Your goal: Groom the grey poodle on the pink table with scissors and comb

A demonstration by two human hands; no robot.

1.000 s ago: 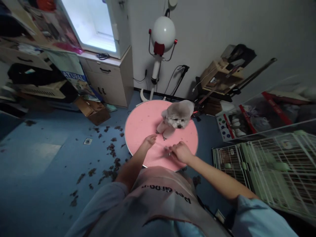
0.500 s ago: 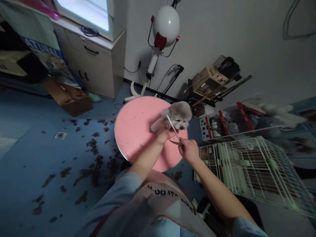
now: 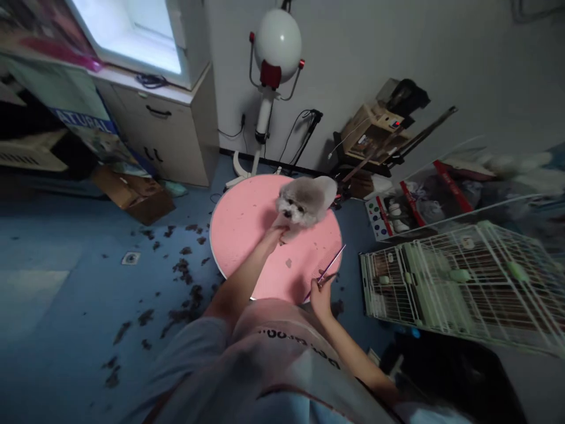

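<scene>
A small fluffy grey-and-white dog stands on a round pink table, its face toward the left. My left hand is at the dog's chest, just below the muzzle, with its fingers closed against the fur; their tips are partly hidden. Near the table's front right edge, apart from the dog, my right hand is closed around a thin purple comb. A pair of scissors is held in that same hand, its blades pointing right.
Dark hair clumps litter the blue floor at left. Behind the table stands a dryer with a white round head. A wire cage is on the right. A cabinet and a cardboard box are at back left.
The dog has turned from facing right to facing left. My right hand has drawn back from its head toward me, with the comb and scissors. My left hand has shifted slightly left.
</scene>
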